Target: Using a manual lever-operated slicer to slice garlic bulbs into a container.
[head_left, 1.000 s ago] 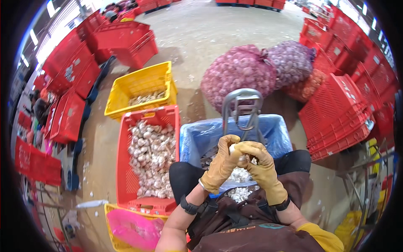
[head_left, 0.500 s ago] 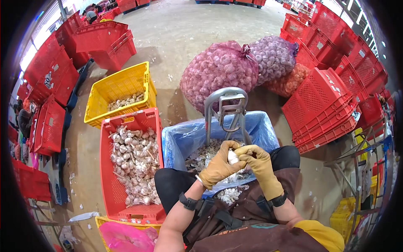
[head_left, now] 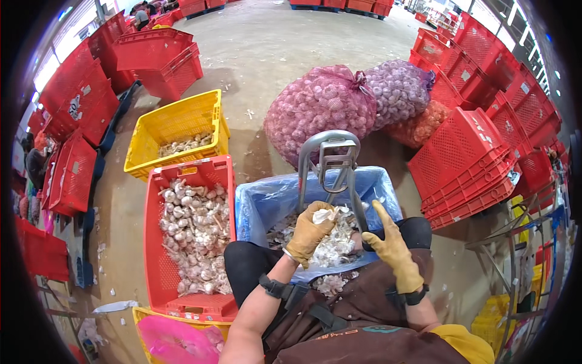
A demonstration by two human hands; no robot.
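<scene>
My left hand [head_left: 310,235], in a tan glove, is closed around a white garlic bulb [head_left: 323,216] above the blue-lined bin [head_left: 257,207]. My right hand [head_left: 393,246], also gloved, is apart from it on the right, thumb and fingers spread and nothing in them. Papery garlic skins [head_left: 338,247] lie in the bin below both hands. A grey metal frame with a curved top [head_left: 330,138] rises from the bin just beyond my left hand. Left of the bin, a red crate [head_left: 159,285] holds many whole garlic bulbs [head_left: 197,236].
A yellow crate [head_left: 142,136] with some garlic stands beyond the red one. Net sacks of garlic [head_left: 321,109] sit ahead. Stacked red crates [head_left: 458,158] stand at right, more [head_left: 160,60] at far left. A pink bag [head_left: 176,343] lies over a yellow crate at lower left.
My two hands were together on the garlic bulb. The right hand has let go and moved right, its fingers opening. The left hand has moved slightly left, keeping the bulb.
</scene>
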